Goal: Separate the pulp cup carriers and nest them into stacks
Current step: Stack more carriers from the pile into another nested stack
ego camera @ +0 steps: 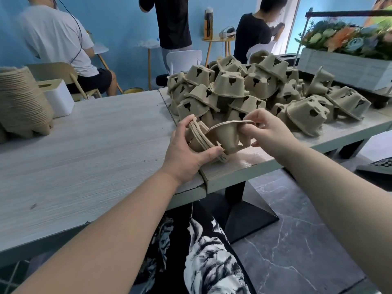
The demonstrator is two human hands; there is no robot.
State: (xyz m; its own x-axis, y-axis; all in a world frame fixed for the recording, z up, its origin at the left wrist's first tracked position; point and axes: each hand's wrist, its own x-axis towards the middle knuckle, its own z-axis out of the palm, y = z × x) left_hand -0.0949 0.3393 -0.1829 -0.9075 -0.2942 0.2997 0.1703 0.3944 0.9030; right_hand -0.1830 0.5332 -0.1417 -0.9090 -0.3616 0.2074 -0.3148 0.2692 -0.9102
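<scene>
My left hand (186, 153) wraps its grip around a small nested stack of carriers (200, 137) tipped on edge at the counter (84, 141) rim, just in front of the loose pile of carriers (244, 90). My right hand (265, 128) pinches the rim of one carrier (228, 134), touching that stack. A tall finished stack (23, 107) stands well left of the pile.

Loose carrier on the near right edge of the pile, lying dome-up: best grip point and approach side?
Probably its flared rim, from the near side. The loose carrier lies open side down, away from the pile, its flat lip facing the right hand. The tapered cup walls would likely slip; the thin lip suits a thumb-and-finger pinch, as on the carrier already held.
</scene>
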